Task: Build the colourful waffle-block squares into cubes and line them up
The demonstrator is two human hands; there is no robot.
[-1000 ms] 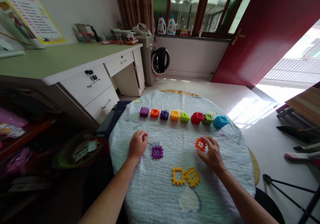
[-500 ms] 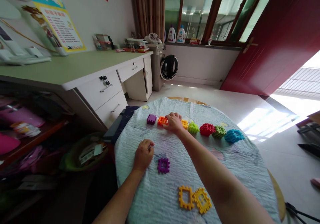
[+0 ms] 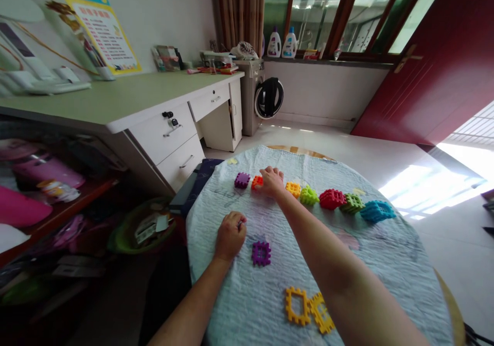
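Observation:
My right hand [image 3: 272, 182] reaches to the far side of the cloth-covered table, its fingers around an orange building block [image 3: 257, 182], which they partly cover. My left hand [image 3: 230, 234] rests on the cloth with curled fingers; whatever may be inside is hidden. A flat purple window-shaped piece [image 3: 261, 253] lies right of it. Left of the orange block sits a purple stack [image 3: 242, 180]. A yellow stack [image 3: 293, 189], a lime one [image 3: 309, 196], a red one [image 3: 332, 199], a green one [image 3: 352, 203] and a blue one [image 3: 377, 211] continue the row rightward.
Near the front lie a yellow open-frame piece [image 3: 297, 306] and a yellow window piece [image 3: 321, 312], the latter partly behind my right forearm. A desk [image 3: 154, 94] stands at the left, with a green basin [image 3: 119, 238] below. A washing machine [image 3: 251, 96] stands beyond.
The view has shifted, so the table sits slightly further right in it. My right hand stays at the orange block; more of the yellow stack shows. My left hand remains resting on the cloth.

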